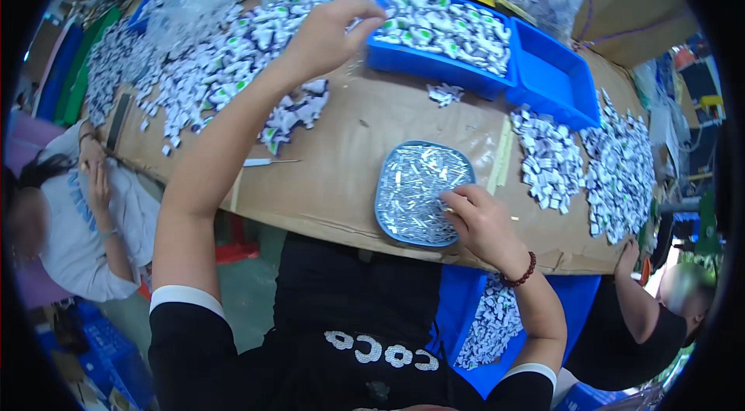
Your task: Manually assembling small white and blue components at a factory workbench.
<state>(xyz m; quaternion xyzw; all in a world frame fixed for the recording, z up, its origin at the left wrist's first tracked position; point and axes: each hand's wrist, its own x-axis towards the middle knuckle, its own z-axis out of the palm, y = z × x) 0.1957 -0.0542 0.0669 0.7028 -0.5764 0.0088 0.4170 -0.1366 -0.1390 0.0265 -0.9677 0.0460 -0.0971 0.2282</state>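
My left hand reaches to the left end of a blue bin heaped with small white parts, some with green spots. Its fingers are bent together at the bin's edge, and what they hold, if anything, is hidden. Nearer to me lies a grey-blue tray full of thin shiny metal pins. Over that tray's right side, my right hand has its thumb and fingertips pinched together; anything between them is too small to make out.
White parts spread in a wide pile at the left and smaller piles at the right. A second blue bin adjoins the full one. A thin white-handled tool lies near the front edge. Two people sit at the sides.
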